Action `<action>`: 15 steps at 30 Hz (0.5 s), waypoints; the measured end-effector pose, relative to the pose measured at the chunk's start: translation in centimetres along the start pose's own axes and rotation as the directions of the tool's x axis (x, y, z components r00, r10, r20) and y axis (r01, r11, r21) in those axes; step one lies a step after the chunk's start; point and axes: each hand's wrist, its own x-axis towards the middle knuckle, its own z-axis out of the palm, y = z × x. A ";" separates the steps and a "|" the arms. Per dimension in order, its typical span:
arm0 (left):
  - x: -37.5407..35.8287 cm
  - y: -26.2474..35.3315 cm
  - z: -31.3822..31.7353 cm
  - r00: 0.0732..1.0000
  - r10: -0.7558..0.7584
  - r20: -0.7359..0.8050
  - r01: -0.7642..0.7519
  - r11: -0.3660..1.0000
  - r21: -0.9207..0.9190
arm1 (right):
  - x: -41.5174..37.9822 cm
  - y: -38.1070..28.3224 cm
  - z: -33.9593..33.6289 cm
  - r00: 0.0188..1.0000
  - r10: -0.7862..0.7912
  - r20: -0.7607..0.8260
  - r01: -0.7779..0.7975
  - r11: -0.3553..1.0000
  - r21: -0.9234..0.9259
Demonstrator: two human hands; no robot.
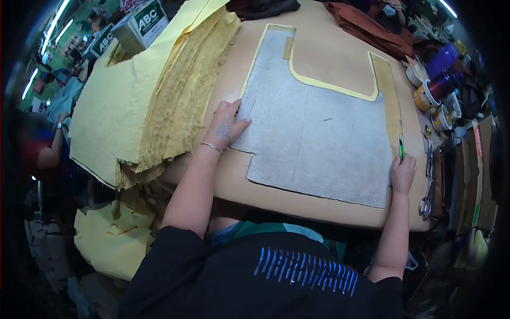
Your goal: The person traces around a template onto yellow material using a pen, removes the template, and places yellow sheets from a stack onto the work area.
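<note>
A grey metal pattern plate (313, 127) lies flat on a sheet of yellow fabric (387, 98) on the brown table (329, 50). My left hand (226, 125) rests flat on the plate's left edge, fingers spread, with a bracelet at the wrist. At the plate's right edge my right hand (402, 171) grips a green pen (401, 147), its tip pointing up along the yellow strip. The fabric shows as a thin yellow border around the plate's upper cutout.
A thick stack of cut yellow fabric pieces (143, 95) fills the table's left side. Scissors (426, 199) lie at the right edge, beside cups and tape rolls (438, 95). Brown cloth (366, 24) is piled at the back. Another person (40, 149) stands far left.
</note>
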 end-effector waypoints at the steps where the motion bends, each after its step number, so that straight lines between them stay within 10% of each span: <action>1: -0.4 -0.1 -0.3 1.000 -0.007 0.004 0.007 1.000 0.006 | 0.2 -0.1 0.1 1.000 -0.012 0.015 0.013 1.000 -0.017; 15: -2.7 -1.9 -2.2 0.985 0.169 0.041 -0.171 0.982 0.074 | 0.4 0.6 0.3 0.995 0.047 0.093 -0.041 0.997 -0.065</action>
